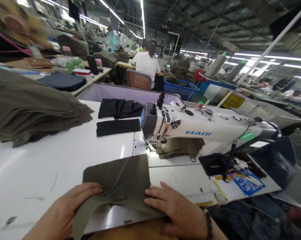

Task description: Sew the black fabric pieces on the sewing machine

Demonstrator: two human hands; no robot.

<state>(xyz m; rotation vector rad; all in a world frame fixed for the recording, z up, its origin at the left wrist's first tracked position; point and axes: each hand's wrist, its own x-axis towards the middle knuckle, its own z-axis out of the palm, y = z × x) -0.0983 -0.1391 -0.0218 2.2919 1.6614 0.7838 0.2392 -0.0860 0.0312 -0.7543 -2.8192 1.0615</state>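
Note:
An olive-green fabric piece (120, 176) lies in front of the sewing machine, its near part raised and curved. At the left edge of this cloth, my left hand (73, 203) grips it with the fingers on top. My right hand (172, 206), with a dark bracelet at the wrist, holds the right edge between fingers and thumb. The white sewing machine (197, 126) stands just beyond, its lit needle area (151, 148) close to the cloth's far right corner. More folded olive fabric (181, 146) lies under the machine's arm.
A tall stack of olive fabric pieces (35, 103) rises at the left. Black fabric pieces (118, 127) lie left of the machine head. At the right are a dark phone-like slab (211, 165) and a blue package (249, 181). A person (147, 63) sits ahead, facing away, near a blue crate (180, 87).

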